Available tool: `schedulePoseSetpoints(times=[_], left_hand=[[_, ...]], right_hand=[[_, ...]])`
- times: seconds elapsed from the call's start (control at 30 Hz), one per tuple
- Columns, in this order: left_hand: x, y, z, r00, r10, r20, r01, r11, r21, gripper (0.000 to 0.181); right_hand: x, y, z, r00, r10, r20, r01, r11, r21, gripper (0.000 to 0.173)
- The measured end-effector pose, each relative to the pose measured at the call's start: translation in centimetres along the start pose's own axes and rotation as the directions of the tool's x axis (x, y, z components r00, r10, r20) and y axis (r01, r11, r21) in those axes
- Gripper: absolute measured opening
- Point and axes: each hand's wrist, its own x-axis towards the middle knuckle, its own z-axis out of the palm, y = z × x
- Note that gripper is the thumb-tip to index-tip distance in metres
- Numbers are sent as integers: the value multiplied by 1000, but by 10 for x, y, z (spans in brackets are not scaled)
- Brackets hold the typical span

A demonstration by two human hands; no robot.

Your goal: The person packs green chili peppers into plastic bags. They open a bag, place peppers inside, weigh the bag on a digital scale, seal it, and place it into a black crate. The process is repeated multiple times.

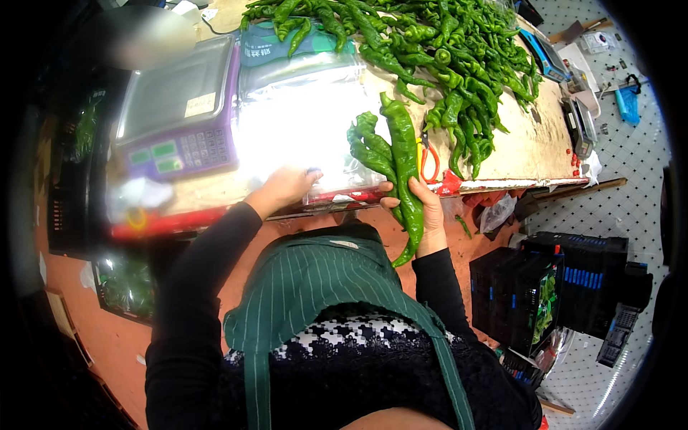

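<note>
My right hand [427, 215] is closed around several long green peppers [402, 145], held upright over the table's front edge. My left hand [287, 185] rests at the near edge of a stack of clear plastic bags [306, 123]; glare hides whether its fingers grip the film. Red-handled scissors [430, 164] lie just beyond the held peppers. A large heap of green peppers [451, 59] covers the back right of the table, and some lie over the top of the bags.
A purple digital scale [215, 141] stands left of the bags. Another scale [580, 126] sits at the table's right end, with a blue device [544, 54] behind it. Black crates [510, 285] stand on the floor at right. A crate of bagged greens [126, 282] is at lower left.
</note>
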Motion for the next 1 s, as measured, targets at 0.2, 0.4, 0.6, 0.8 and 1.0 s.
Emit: schedulePoseSetpoints(times=[0.2,0.4,0.6,0.8,1.0], left_hand=[[17,-20,-11,989,-100,111,96,995,41,18],[5,1,-18,985,13,-173,10,991,132,6],[-3,12,-45,763,629,-152,-576,767,282,12],[-22,54,-60,858,508,82,-480,732,484,35],[-19,87,-88,922,386,-25,-361,884,296,65]], right_hand=[[-17,1,17,993,11,121,-5,999,-50,61],[-39,10,27,987,116,108,-98,983,-155,76],[-59,20,23,991,132,-33,-134,987,-89,66],[-57,28,31,992,124,33,-128,964,233,45],[-61,43,32,983,185,-4,-182,968,171,46]])
